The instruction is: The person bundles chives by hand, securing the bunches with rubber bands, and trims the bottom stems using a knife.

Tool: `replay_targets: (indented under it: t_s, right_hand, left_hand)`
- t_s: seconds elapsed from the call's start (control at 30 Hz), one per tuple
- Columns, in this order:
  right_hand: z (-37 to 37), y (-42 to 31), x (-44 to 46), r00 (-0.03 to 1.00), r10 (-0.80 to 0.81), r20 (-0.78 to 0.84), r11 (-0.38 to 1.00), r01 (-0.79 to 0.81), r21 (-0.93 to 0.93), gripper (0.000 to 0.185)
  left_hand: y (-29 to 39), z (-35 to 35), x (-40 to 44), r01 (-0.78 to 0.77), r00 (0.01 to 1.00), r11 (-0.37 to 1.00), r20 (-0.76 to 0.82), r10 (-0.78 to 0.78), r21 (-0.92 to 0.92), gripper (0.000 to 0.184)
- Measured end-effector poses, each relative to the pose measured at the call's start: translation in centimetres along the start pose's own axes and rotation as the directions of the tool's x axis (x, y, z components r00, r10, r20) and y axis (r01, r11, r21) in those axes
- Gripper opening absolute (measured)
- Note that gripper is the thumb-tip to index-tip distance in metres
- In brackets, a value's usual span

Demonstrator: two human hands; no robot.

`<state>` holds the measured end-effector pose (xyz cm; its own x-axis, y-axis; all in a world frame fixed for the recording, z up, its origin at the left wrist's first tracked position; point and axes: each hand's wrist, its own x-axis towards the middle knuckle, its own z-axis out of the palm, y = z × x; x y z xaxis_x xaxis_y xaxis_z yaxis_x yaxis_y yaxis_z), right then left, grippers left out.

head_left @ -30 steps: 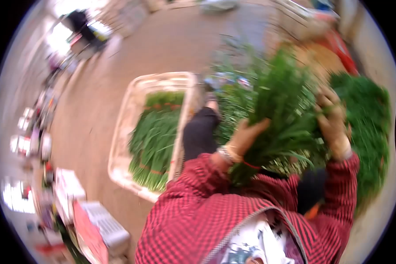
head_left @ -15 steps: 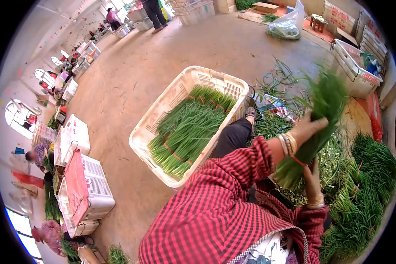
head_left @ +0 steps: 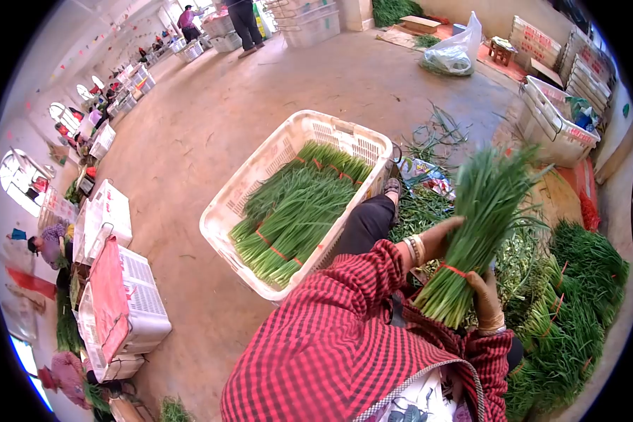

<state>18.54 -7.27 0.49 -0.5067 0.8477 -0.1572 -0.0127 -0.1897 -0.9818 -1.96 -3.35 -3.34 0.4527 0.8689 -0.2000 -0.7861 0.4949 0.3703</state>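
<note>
A bunch of green chives (head_left: 482,204) with a red band near its pale stem ends is held up in front of my body, tilted, leaves pointing up and right. My left hand (head_left: 439,239), with bracelets at the wrist, is closed round the left side of it, its fingers partly hidden by the leaves. Lower down, my right hand (head_left: 487,301) grips the bunch by the stems beside the band. Both hands seem to wear thin gloves. Left of my leg stands a white plastic crate (head_left: 221,243) with several banded bunches (head_left: 295,211) in it.
More chives (head_left: 577,316) are piled at the right. Loose leaves and trimmings (head_left: 429,211) litter the floor by my foot. A white basket (head_left: 559,126) and a clear plastic bag (head_left: 454,53) stand farther off. Stacked crates (head_left: 130,295) and other people are at the left.
The bunch has come down and left, closer to my body, and its leaves are less blurred. My left hand has moved down and left with it; both hands still hold it.
</note>
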Motion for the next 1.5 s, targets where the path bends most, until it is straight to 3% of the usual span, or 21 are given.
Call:
replay_targets:
  t_s: [0.13, 0.17, 0.2, 0.27, 0.3, 0.33, 0.37, 0.4, 0.47, 0.5, 0.53, 0.57, 0.63, 0.67, 0.77, 0.83, 0.93, 1.17, 1.27, 1.33, 1.5]
  right_hand:
    - [2.4, -2.0, 0.5, 0.997, 0.077, 0.028, 0.987, -0.072, -0.147, 0.077]
    - [3.0, -2.5, 1.2, 1.000, -0.026, 0.003, 0.998, 0.026, -0.052, 0.072]
    - [3.6, -3.0, 1.9, 0.992, -0.124, -0.031, 0.991, 0.126, 0.042, 0.066]
    - [3.2, -3.6, 3.4, 0.979, -0.126, -0.160, 0.988, 0.138, 0.068, 0.061]
    - [3.6, -4.1, 4.1, 0.980, -0.126, -0.153, 0.989, 0.136, 0.060, 0.061]
    - [4.1, -4.6, 4.8, 0.940, -0.197, -0.278, 0.973, 0.222, 0.060, 0.055]
    - [4.4, -4.9, 5.5, 0.879, -0.262, -0.400, 0.950, 0.307, 0.052, 0.050]
    - [4.0, -5.1, 6.2, 0.879, -0.260, -0.400, 0.951, 0.304, 0.050, 0.050]
    - [1.9, -5.0, 6.9, 0.847, -0.296, -0.441, 0.913, 0.386, 0.129, 0.048]
    - [1.9, -5.2, 6.5, 0.827, -0.220, -0.517, 0.920, 0.353, 0.172, 0.044]
    - [1.5, -5.2, 6.0, 0.823, -0.117, -0.557, 0.931, 0.286, 0.228, 0.041]
    - [0.6, -4.9, 5.6, 0.798, -0.009, -0.603, 0.932, 0.226, 0.284, 0.038]
    - [-1.8, -2.9, 5.8, 0.810, -0.076, -0.582, 0.902, 0.305, 0.306, 0.028]
    - [-2.6, -2.0, 6.0, 0.809, -0.067, -0.583, 0.877, 0.327, 0.353, 0.031]
    - [-2.7, -1.6, 5.1, 0.832, 0.058, -0.552, 0.835, 0.263, 0.483, 0.030]
    - [-3.3, -0.5, 5.2, 0.818, 0.096, -0.568, 0.828, 0.251, 0.502, 0.028]
    - [-3.4, -0.3, 4.8, 0.762, 0.084, -0.642, 0.835, 0.298, 0.463, 0.027]
    - [-4.1, 0.1, 4.7, 0.796, 0.193, -0.574, 0.820, 0.190, 0.539, 0.032]
    - [-3.7, 0.2, 4.9, 0.784, 0.118, -0.609, 0.799, 0.289, 0.527, 0.034]
    - [-3.8, 0.5, 5.0, 0.850, 0.149, -0.505, 0.749, 0.236, 0.619, 0.035]
    - [-3.0, -0.7, 4.9, 0.892, 0.093, -0.443, 0.808, 0.193, 0.556, 0.031]
  left_hand:
    - [2.5, 0.9, 0.5, -0.076, 0.996, 0.996, -0.038, 0.077, 0.035, 0.040]
    - [2.6, 1.8, 0.1, -0.082, 0.996, 0.996, -0.037, 0.083, 0.030, 0.040]
    - [2.6, 2.9, -0.3, -0.237, 0.962, 0.948, -0.085, 0.260, 0.213, 0.041]
    - [2.2, 4.7, -1.3, -0.454, 0.801, 0.697, -0.087, 0.592, 0.555, 0.048]
    - [2.2, 5.0, -1.9, -0.398, 0.777, 0.484, 0.006, 0.629, 0.780, 0.055]
    - [2.2, 5.4, -2.3, -0.402, 0.774, 0.486, 0.004, 0.634, 0.776, 0.055]
    - [2.1, 5.9, -2.5, -0.284, 0.794, 0.357, 0.010, 0.607, 0.890, 0.057]
    - [2.1, 6.4, -2.8, -0.157, 0.817, 0.209, 0.008, 0.577, 0.965, 0.058]
    - [1.5, 4.3, -1.1, -0.416, 0.719, 0.311, 0.100, 0.687, 0.855, 0.058]
    - [2.0, 4.2, -1.4, -0.385, 0.736, 0.423, -0.004, 0.677, 0.820, 0.055]
    - [3.4, 4.4, -2.6, -0.253, 0.774, 0.482, -0.123, 0.621, 0.839, 0.053]
    - [3.6, 1.8, -1.8, -0.305, 0.784, 0.506, -0.090, 0.615, 0.807, 0.053]
    - [3.8, 0.6, -2.1, -0.247, 0.884, 0.886, -0.282, 0.372, 0.393, 0.047]
    - [4.0, 1.4, -2.7, -0.207, 0.916, 0.964, -0.313, 0.250, 0.164, 0.045]
    - [3.4, 1.7, -2.7, -0.237, 0.904, 0.968, -0.346, 0.251, 0.083, 0.038]
    - [2.9, -0.6, -1.5, -0.229, 0.947, 0.970, -0.249, 0.202, -0.085, 0.039]
    - [2.9, -0.6, -1.5, -0.222, 0.947, 0.972, -0.254, 0.194, -0.083, 0.038]
    - [2.9, -1.1, -1.5, -0.246, 0.930, 0.965, -0.302, 0.208, -0.093, 0.038]
    - [3.0, -0.3, -1.9, -0.249, 0.932, 0.963, -0.298, 0.208, -0.104, 0.038]
    - [2.8, 0.2, -2.1, -0.235, 0.932, 0.964, -0.310, 0.188, -0.124, 0.033]
    - [2.5, -0.4, -2.1, -0.169, 0.955, 0.984, -0.256, 0.149, -0.058, 0.037]
